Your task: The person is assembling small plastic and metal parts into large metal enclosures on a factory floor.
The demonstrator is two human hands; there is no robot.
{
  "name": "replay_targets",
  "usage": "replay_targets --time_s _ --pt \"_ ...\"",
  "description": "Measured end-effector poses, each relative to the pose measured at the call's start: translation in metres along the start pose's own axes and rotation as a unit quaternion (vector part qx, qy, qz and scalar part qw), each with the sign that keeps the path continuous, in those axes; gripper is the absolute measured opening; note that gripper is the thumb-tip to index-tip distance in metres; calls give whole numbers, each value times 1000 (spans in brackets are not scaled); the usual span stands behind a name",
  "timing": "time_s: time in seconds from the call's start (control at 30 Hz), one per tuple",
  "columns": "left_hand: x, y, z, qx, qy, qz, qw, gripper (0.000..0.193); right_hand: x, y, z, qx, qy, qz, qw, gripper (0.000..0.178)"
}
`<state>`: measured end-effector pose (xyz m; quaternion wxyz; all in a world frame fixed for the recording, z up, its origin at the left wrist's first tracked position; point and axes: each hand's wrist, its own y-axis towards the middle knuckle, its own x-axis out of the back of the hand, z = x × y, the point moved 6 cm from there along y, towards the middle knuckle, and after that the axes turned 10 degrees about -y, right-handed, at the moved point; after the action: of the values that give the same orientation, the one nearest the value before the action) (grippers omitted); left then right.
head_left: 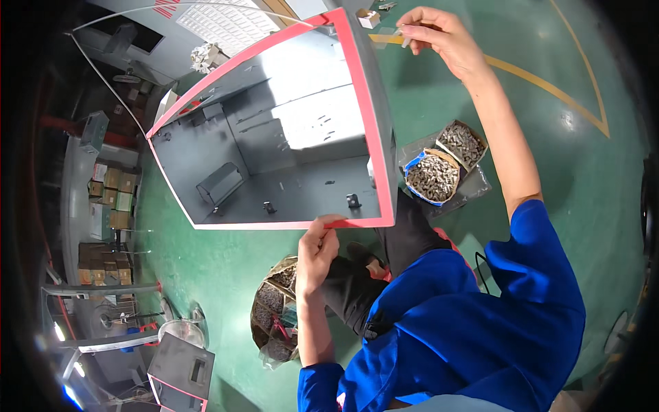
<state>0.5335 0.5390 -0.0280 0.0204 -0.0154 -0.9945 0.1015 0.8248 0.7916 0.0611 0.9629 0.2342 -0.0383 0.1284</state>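
Note:
A large grey metal box (pixel 305 154), its open rim edged in pink, stands in front of me with its inside facing up toward me. At its lower edge my left hand (pixel 318 255) is closed, fingers curled and the tips on the pink rim (pixel 278 225). Past the box's far right corner, my right hand (pixel 439 40) is raised in a pinch. Between its fingertips is a small whitish, see-through piece (pixel 405 41), too small to name. Inside the box, small dark brackets (pixel 353 200) stand along the near wall.
Two open containers of small metal parts (pixel 432 177) sit on the green floor right of the box. A round divided container (pixel 274 309) of dark small parts lies near my left forearm. Another grey box (pixel 182 367) stands lower left, and stacked cartons (pixel 113 189) line the left.

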Motion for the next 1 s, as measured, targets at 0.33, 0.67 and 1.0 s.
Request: replay_targets --time_s 0.33,0.67,1.0 --pt "83 -38 28 34 -84 2 996 24 -60 32 -6 60 33 75 995 13" --pt "158 -80 29 103 -2 -21 994 21 -136 30 32 133 -5 206 970 11" --pt "188 -118 26 173 -26 -39 984 23 -179 10 65 174 -4 286 942 10"
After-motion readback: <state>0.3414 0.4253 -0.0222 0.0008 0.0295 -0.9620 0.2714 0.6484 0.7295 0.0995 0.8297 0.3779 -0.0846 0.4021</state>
